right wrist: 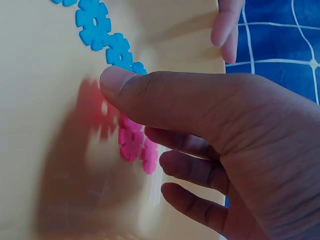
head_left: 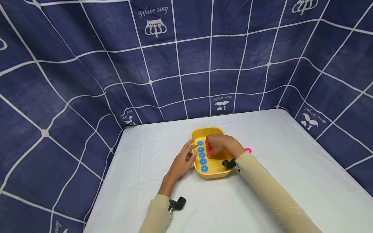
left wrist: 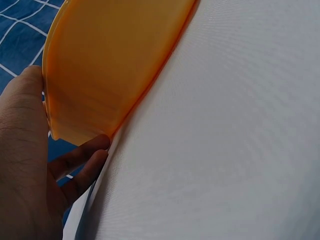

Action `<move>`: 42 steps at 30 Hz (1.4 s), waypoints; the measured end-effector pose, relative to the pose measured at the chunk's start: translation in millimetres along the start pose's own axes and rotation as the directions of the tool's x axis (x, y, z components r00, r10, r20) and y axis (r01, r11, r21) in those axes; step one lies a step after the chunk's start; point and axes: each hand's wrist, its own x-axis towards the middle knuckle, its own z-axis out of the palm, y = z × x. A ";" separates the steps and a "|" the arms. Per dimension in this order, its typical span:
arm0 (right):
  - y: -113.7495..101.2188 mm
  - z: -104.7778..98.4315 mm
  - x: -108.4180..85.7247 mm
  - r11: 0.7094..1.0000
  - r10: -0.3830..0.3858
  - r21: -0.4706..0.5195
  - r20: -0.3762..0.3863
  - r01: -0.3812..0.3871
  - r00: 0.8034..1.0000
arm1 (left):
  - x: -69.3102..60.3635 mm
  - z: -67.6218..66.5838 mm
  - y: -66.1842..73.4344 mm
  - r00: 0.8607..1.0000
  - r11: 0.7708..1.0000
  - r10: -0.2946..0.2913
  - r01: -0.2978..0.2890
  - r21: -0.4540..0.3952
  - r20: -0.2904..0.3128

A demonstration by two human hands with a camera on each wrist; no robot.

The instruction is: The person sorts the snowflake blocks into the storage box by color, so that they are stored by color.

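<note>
A yellow plastic tray point(head_left: 214, 175) holds a line of blue snowflake discs point(head_left: 202, 155) along its left side. My left hand point(head_left: 181, 162) holds the tray's left wall, with some fingertips over the rim and others against the outside. Inside the tray, my right hand point(head_left: 218, 144) pinches a pink snowflake disc point(head_left: 209, 153) at its fingertips, partly hidden by the fingers. More pink snowflake discs point(right wrist: 131, 144) lie beneath that hand in the right wrist view, beside the blue ones.
Another pink snowflake disc point(head_left: 248, 149) lies outside the tray to the right, partly behind the right forearm. White cloth point(head_left: 140, 168) covers the table. A dark blue checked curtain point(head_left: 192, 58) hangs behind the table and at both sides.
</note>
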 end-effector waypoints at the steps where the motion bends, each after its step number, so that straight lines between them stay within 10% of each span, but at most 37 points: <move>1: -0.7 0.0 0.7 1.000 0.005 -0.007 0.003 -0.005 1.000 | 0.2 -0.1 -0.2 1.000 1.000 -0.001 0.001 -0.001 0.000; 21: -4.4 2.7 8.2 0.972 -0.075 -0.223 0.018 0.077 0.997 | -0.2 -0.4 0.1 1.000 1.000 0.006 -0.006 0.005 -0.002; 42: -3.0 -2.5 3.4 0.993 -0.052 -0.109 -0.023 0.049 0.998 | -0.8 0.7 0.2 1.000 1.000 -0.006 0.006 0.009 -0.009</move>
